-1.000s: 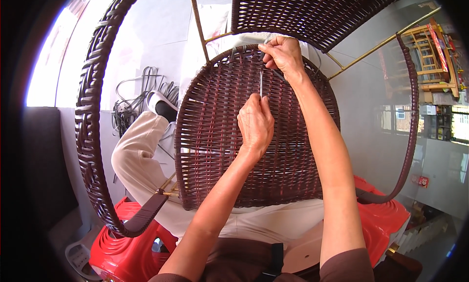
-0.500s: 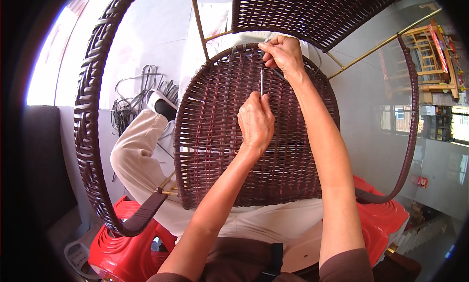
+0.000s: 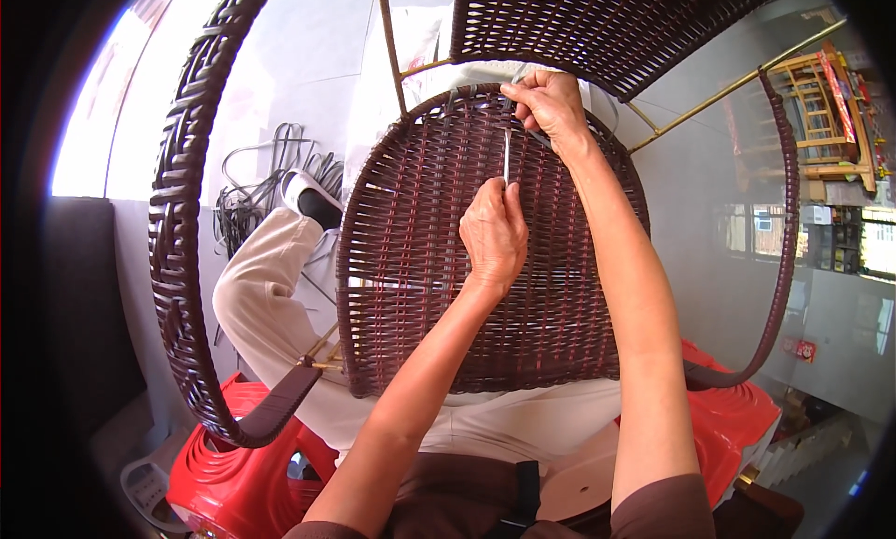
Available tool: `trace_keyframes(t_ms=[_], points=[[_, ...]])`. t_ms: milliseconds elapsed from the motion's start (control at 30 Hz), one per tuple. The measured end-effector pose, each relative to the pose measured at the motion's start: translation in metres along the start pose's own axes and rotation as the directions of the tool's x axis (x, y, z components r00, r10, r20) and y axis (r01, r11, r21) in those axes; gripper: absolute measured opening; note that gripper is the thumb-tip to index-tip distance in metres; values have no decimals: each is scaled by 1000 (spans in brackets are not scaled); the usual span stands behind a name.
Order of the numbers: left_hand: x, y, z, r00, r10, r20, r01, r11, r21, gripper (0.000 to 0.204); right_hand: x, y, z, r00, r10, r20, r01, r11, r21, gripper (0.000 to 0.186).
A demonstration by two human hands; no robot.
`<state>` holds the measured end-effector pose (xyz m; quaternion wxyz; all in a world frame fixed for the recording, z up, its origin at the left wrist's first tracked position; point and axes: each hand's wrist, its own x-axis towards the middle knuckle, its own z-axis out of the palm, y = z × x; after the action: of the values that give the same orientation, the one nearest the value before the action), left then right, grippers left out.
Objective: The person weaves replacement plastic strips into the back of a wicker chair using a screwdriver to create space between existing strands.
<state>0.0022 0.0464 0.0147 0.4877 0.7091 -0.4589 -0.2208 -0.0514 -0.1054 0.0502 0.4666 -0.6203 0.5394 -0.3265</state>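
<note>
A round woven seat [image 3: 411, 259] of dark brown and reddish strips lies in front of me, over my lap. My left hand [image 3: 495, 231] is closed round a slim metal tool like a screwdriver [image 3: 507, 154], its handle hidden in my fist. The bare shaft points away from me, its tip against the weave near the far rim. At that rim my right hand [image 3: 551, 108] pinches a grey flat strip [image 3: 518, 72] between thumb and fingers. Part of the strip is covered by the hand.
A thick woven armrest loop [image 3: 177, 194] curves at left, a thinner one [image 3: 791, 184] at right. Beyond the seat rises the woven backrest [image 3: 597, 26], with brass-coloured rods [image 3: 714, 96]. Loose grey strips [image 3: 252, 194] lie by my foot. Red plastic stools [image 3: 219, 474] flank me.
The chair has shifted slightly to the right in view, and both hands with it. The tool's tip and the pinched strip stay near the far rim.
</note>
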Motion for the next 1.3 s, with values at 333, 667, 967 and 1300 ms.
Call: trace_keyframes(t_ms=[333,667,967,1300], points=[[-1,-4,3,998,61,-16,-60,997,47,16,1,-4,4,999,-35,13,37,985,-169,16],[-2,-5,3,998,64,-17,-64,997,40,16,1,-9,7,1000,1,13,2,976,-217,13],[-3,-5,3,997,75,-18,-74,996,49,15,0,-6,3,999,16,37,-8,982,-187,15],[-4,-6,6,993,111,-49,-108,992,68,14,0,-7,5,999,30,40,-21,976,-215,16]])
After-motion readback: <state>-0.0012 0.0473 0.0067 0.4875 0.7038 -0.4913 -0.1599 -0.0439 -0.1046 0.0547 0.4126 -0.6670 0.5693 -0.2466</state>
